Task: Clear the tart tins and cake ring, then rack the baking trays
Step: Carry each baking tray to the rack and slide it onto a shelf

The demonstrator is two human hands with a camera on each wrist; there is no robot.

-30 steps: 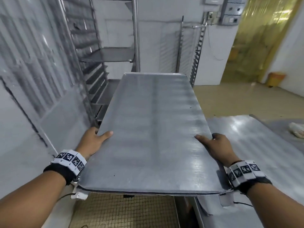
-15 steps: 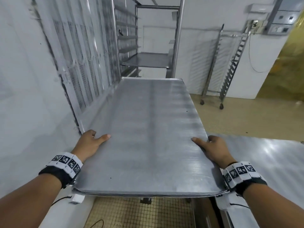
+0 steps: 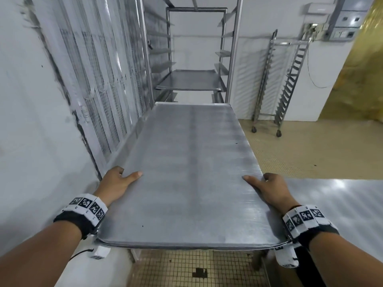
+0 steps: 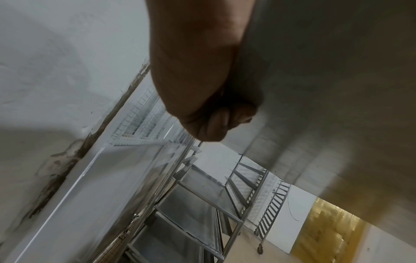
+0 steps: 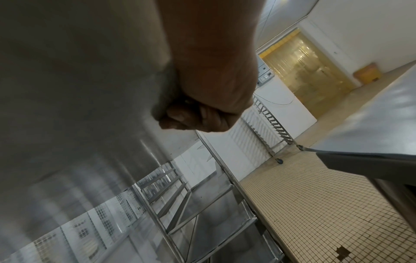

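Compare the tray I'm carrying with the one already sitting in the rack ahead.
The carried tray is held in the air by the left hand and right hand, one on each long edge; the racked tray rests on the rack's side runners. The carried tray is outside the rack, its far end pointing at it; the racked tray sits inside. Both are flat, bare, grey metal.

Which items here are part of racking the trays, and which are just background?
In use:
- baking tray, gripped by left hand and right hand
- tray rack ahead, one tray already in it

Background:
- second rack
- steel table
- yellow strip curtain
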